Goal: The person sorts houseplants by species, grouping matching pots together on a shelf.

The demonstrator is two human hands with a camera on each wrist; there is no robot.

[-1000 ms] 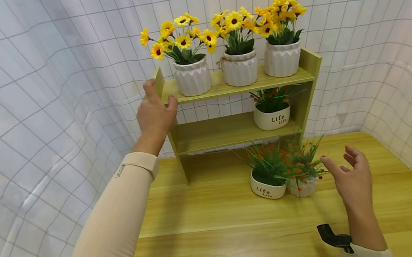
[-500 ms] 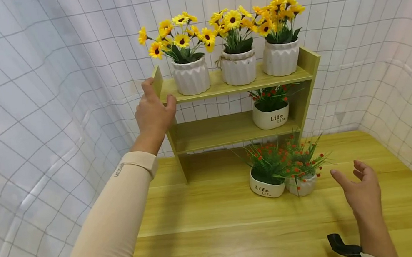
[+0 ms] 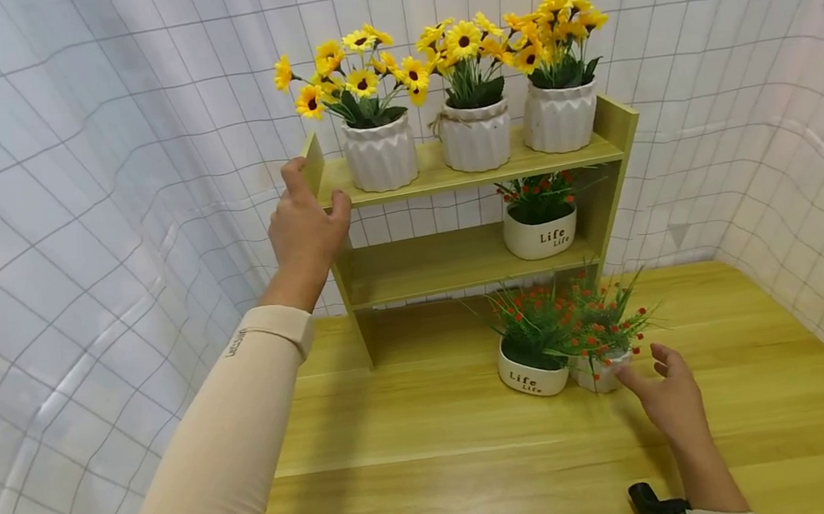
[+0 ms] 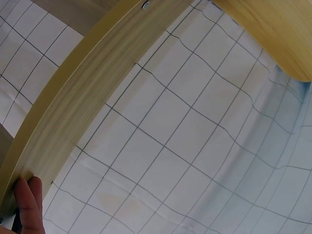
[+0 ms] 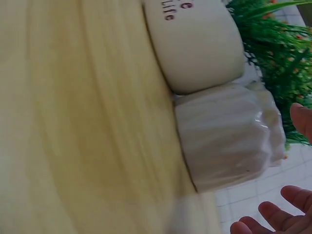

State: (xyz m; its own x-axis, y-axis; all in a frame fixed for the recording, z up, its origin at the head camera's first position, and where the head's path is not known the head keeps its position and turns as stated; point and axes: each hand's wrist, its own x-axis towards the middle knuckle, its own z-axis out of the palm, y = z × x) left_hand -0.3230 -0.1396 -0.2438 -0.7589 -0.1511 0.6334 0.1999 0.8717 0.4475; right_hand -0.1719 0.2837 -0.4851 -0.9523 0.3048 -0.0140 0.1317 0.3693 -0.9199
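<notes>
Shelf (image 3: 424, 264): light wood, three levels, centre of the frame, standing on a wooden table (image 3: 445, 496).

Left hand (image 3: 307, 230): upper left of centre, holding the top left corner of the shelf, thumb at the front edge, fingers along the outer side. Left wrist view: two fingers (image 4: 30, 202) lie against the side panel, lower left.

Right hand (image 3: 668, 402): lower right of the frame, in a wide grasp, thumb and fingers spread, nothing held. It is just beside the ribbed pot (image 3: 596, 378); in the head view the thumb overlaps its rim, and contact cannot be told.

Ribbed pot: white, upright on the table, right of centre, with red-flowered greenery (image 3: 610, 320). Right wrist view: it stands snug against the oval pot (image 3: 533, 376), white, lettered "Life", likewise planted and upright, to its left in the head view.

Second "Life" pot (image 3: 541, 235): middle level, right end, red flowers.

Top level, three white ribbed pots of yellow flowers (image 3: 361, 82): one at left (image 3: 382, 164), one in the middle (image 3: 477, 145) tied with twine (image 3: 469, 121), one at right (image 3: 561, 122).

Black wrist mount (image 3: 660, 507): bottom right, at the right wrist.

Beige sleeve (image 3: 209, 446): lower left.

Grid-patterned cloth (image 3: 53, 211): behind and at both sides.
</notes>
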